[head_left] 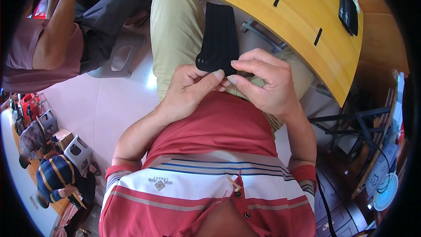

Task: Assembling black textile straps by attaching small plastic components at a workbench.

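Black ribbed fabric strip (pixel 220 35) just left of bench (pixel 302 13). Left hand (pixel 189 90) pinches its near end, fingers partly hidden. Right hand (pixel 268 81) curled at corner; can't tell if gripping.

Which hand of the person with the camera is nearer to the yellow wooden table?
The right hand: it is at the black fabric, left of the yellow wooden table, with a visible gap. The left hand is farther left, across a wider gap.
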A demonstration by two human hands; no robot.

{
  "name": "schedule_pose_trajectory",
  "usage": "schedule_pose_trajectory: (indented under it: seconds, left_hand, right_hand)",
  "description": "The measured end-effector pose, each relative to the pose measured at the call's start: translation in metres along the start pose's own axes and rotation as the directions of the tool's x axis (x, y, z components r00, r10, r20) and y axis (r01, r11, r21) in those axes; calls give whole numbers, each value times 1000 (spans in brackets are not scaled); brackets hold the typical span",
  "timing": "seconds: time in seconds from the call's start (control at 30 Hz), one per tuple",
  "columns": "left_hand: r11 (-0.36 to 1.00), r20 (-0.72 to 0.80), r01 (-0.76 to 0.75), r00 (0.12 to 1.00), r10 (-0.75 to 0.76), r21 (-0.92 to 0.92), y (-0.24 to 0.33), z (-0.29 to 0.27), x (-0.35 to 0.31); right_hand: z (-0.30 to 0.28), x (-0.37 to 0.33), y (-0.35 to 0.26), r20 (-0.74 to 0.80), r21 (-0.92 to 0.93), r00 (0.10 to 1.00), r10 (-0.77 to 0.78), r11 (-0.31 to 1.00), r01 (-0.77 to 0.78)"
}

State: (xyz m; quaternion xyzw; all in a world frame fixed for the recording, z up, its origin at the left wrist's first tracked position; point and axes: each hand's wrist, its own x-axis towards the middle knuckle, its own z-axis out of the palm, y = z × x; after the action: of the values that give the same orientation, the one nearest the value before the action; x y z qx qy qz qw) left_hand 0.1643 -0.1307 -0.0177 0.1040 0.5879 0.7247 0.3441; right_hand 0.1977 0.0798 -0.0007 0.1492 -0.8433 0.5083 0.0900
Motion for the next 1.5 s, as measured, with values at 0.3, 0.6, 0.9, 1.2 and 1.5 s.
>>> schedule_pose_trajectory:
  seconds: [0.3, 0.6, 0.9, 1.2, 1.5]
  left_hand:
    - [975, -29, 24, 999, -31, -220, -9, -7, -2]
    - [944, -32, 64, 996, -78, -324, -14, -16, -3]
    - [943, 30, 131, 991, -128, -307, -17, -16, 1]
    - [985, 66, 94, 994, -85, -145, -16, -12, 4]
    - [975, 112, -123, 988, 103, 187, -15, -5, 5]
  right_hand:
    - [11, 3, 1, -15, -1, 999, -51, 999, 51]
    - [14, 8, 9, 27, -155, 957, -287, 945, 288]
    - [11, 2, 17, 58, -186, 949, -311, 930, 317]
    - [10, -3, 8, -2, -119, 989, -146, 982, 145]
    - [7, -7, 2, -8, -92, 1000, 1, 996, -2]
